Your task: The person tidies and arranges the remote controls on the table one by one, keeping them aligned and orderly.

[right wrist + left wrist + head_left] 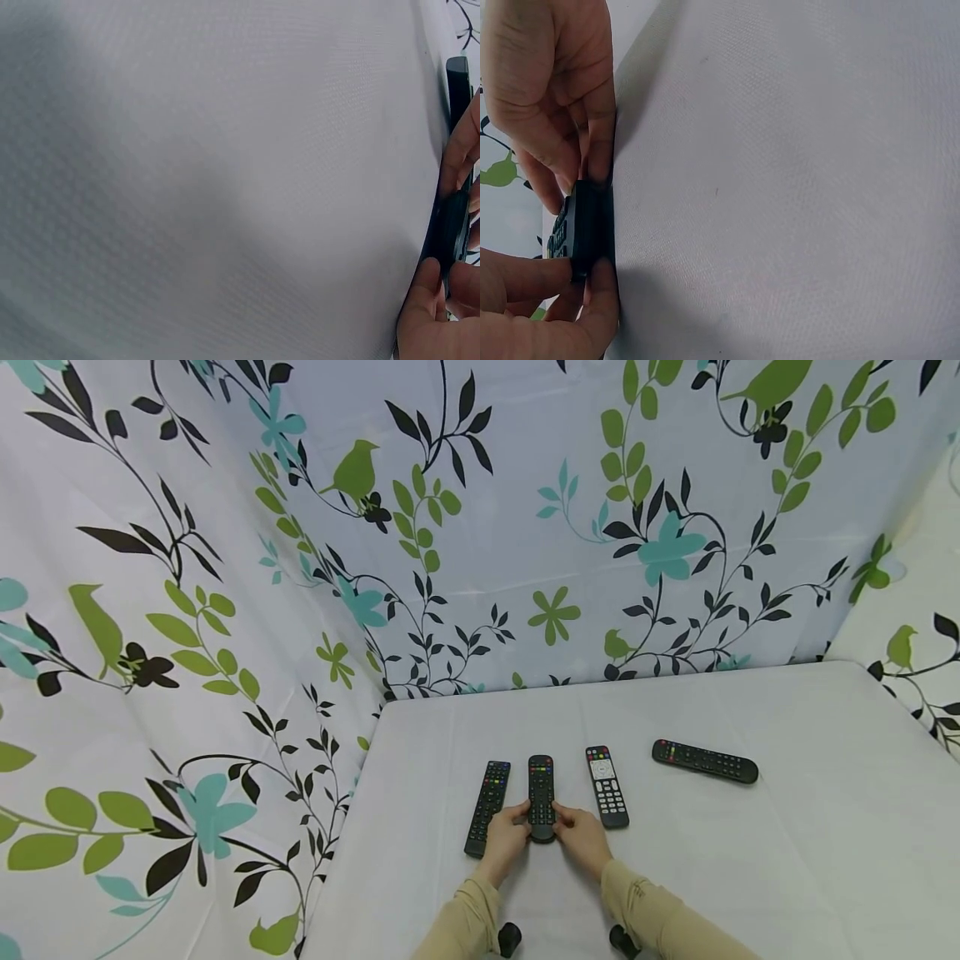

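Hands pinch one black remote between them, seemingly touching the white cloth.

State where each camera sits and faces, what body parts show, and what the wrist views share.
Head: on the head, facing forward and down at the table, curtain and held remote; left hand, right hand and sleeves show.
Left wrist: worn there, looking low across the table; both hands at left.
Right wrist: worn there, looking low across the table; both hands at right.
Wrist views share: the held remote between both hands.
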A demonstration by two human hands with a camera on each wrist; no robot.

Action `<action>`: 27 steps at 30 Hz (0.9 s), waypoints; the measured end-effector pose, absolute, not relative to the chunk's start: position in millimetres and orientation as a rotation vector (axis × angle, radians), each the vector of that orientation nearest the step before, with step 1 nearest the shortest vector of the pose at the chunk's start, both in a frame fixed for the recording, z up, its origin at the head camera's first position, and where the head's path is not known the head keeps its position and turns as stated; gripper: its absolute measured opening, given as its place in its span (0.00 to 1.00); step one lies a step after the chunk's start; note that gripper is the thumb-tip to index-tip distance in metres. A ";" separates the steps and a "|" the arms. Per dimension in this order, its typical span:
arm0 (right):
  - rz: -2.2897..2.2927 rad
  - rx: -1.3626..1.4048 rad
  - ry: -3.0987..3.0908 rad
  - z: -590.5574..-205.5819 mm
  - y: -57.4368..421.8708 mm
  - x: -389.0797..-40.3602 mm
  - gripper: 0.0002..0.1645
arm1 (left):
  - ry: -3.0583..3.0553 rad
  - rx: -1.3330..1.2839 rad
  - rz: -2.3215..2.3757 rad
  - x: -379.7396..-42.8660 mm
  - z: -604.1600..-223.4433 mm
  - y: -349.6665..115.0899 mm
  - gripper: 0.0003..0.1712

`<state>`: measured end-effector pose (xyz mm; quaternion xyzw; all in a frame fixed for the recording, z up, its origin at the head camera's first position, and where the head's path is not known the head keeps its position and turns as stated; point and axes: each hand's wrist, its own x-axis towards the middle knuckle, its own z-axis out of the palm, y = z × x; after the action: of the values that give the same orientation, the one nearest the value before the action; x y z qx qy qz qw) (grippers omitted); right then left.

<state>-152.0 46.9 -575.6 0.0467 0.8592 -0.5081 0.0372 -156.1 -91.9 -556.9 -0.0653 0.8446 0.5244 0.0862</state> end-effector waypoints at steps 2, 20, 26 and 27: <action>-1.558 0.140 2.633 -573.7 46.6 -152.1 0.24 | 2.523 -0.194 1.561 -155.9 -556.1 -92.0 0.26; -1.528 0.147 2.621 -562.4 52.8 -148.5 0.25 | 2.647 -0.178 1.521 -153.3 -546.5 -88.0 0.25; -1.567 0.168 2.589 -556.8 62.7 -148.1 0.24 | 2.831 -0.087 1.428 -155.8 -538.1 -83.1 0.22; -1.594 0.177 2.562 -555.5 64.8 -148.3 0.24 | 2.844 -0.073 1.412 -156.4 -536.6 -81.2 0.21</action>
<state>-148.3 64.8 -555.5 0.0584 0.8462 -0.5264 0.0594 -156.4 -81.2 -536.6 -0.0229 0.8953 0.4445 -0.0173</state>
